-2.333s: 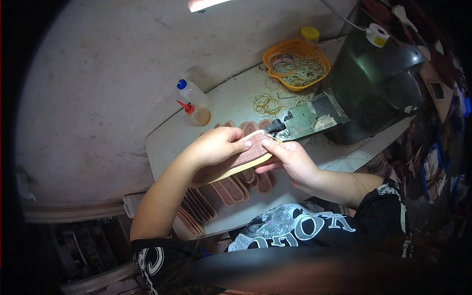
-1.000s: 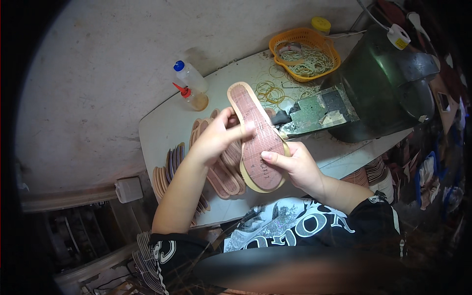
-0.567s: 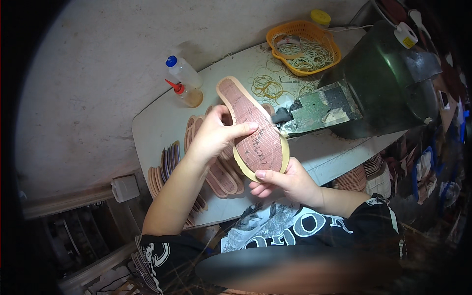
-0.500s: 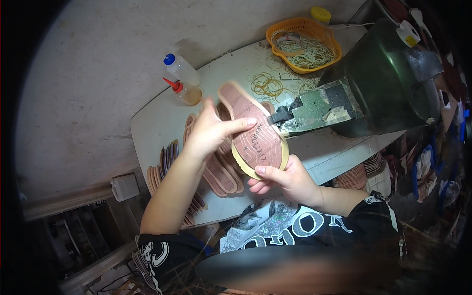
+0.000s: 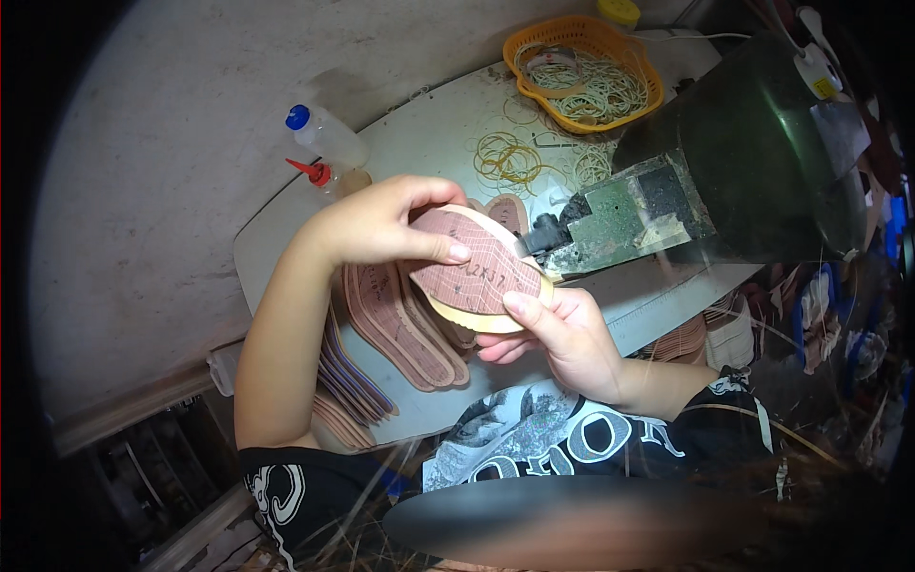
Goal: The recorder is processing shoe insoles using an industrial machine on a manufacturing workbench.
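Note:
A pinkish-brown insole with printed white lines, handwriting and a pale yellow border is between both hands, tilted in front of me. My left hand grips its far left part, thumb pressed on the face, fingers behind. At the near right end, my right hand pinches it between thumb and fingers. The insole's right edge meets the small black head of a green machine; whether they touch I cannot tell. Under my left wrist lie more pinkish insoles, partly hidden.
Left of these, thinner striped insoles are stacked. A blue-capped bottle and a red-nozzled bottle stand near the wall. An orange basket of pale bands and loose yellow rubber bands are at the back. Piled pieces sit lower right.
My left hand has bent over and around the insole's far end, with its forearm further left. The insole has turned at the machine head. My right hand keeps its pinch.

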